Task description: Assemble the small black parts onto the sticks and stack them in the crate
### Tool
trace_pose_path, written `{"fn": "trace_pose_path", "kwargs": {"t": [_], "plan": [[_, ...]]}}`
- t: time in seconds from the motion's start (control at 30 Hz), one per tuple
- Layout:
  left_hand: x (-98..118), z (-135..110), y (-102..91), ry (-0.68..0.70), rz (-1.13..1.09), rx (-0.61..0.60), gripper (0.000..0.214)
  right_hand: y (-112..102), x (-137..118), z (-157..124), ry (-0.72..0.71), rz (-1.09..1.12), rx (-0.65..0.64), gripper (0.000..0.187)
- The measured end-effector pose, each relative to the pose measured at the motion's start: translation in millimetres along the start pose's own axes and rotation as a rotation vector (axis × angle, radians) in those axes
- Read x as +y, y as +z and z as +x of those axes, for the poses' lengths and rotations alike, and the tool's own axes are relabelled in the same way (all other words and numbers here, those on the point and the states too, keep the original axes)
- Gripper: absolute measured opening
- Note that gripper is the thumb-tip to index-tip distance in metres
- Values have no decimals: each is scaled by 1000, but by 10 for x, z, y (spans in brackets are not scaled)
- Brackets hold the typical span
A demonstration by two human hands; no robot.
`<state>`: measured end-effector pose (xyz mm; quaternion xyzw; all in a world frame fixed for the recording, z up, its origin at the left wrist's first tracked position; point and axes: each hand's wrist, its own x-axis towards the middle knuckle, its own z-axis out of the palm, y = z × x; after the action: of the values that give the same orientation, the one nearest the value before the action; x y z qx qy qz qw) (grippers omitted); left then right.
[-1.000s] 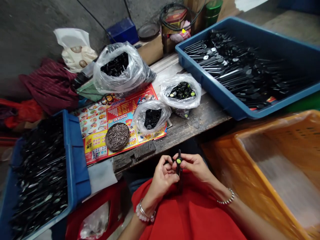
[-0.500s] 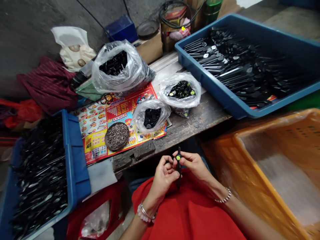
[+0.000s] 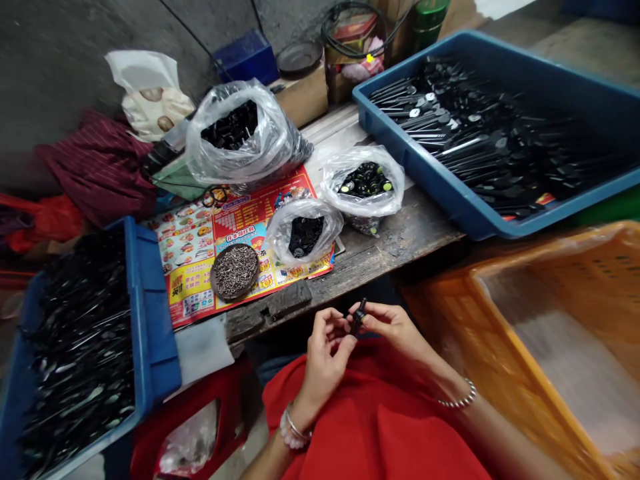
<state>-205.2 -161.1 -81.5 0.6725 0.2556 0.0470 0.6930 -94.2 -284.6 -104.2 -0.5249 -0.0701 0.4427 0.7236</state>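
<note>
My right hand (image 3: 393, 327) pinches a small black plastic part (image 3: 358, 318) between thumb and fingertips, and the part tilts up and to the right. My left hand (image 3: 325, 353) curls just beside it, its fingertips touching the lower end of the part or very close to it. Both hands sit over my red lap (image 3: 350, 427). Much of the black part is hidden by my fingers, and its yellow-green dot does not show.
A blue crate (image 3: 150, 313) of black rods stands at left, another blue crate (image 3: 440, 167) at back right. An orange crate (image 3: 500, 333) is at right. The wooden table (image 3: 390, 250) holds plastic bags of black parts, a dish of screws (image 3: 234, 272) and a printed flyer.
The black part has gone from nearly upright to tilted, and looks shorter. Its yellow-green dot is no longer visible. My hands have rotated it slightly, and the view has shifted a little.
</note>
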Motion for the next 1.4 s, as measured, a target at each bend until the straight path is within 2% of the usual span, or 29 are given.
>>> {"fn": "trace_pose_path", "kwargs": {"t": [0.07, 0.13, 0.27, 0.43, 0.57, 0.67, 0.77, 0.83, 0.9, 1.0, 1.17, 1.3, 1.4], "plan": [[4, 24, 17, -50, -179, -51, 31, 14, 5, -12, -39, -26, -24, 35], [-7, 42, 24, -71, -252, -83, 33, 28, 30, -14, -54, -36, -35, 35], [-58, 33, 11, -73, -205, -35, 35, 70, 87, -12, -14, -2, 34, 38], [-79, 7, -1, 14, -76, 36, 31, 106, 107, -17, -17, -64, 189, 43], [-59, 25, 0, 62, -77, 47, 26, 78, 118, -36, -75, -209, 194, 34], [-62, 39, -10, 80, -64, 54, 23, 60, 92, -75, -212, -410, 173, 22], [-83, 38, -27, 53, -55, 42, 20, 54, 46, -124, -451, -668, 165, 12], [-100, 32, -36, 21, -58, 29, 20, 49, 31, -150, -579, -810, 157, 14], [-111, 28, -37, -1, -59, 23, 20, 38, 32, -163, -623, -897, 140, 19], [-117, 27, -27, -16, -77, 30, 19, 7, 41, -153, -579, -931, 97, 24], [-100, 35, -22, -29, -91, 27, 20, -30, -9, -93, -428, -844, 19, 36], [-66, 52, -34, -37, -148, 21, 22, 16, -13, -62, -198, -586, -10, 32], [-46, 64, -44, -43, -183, 14, 27, 73, 22, -53, -104, -401, 84, 29]]}}
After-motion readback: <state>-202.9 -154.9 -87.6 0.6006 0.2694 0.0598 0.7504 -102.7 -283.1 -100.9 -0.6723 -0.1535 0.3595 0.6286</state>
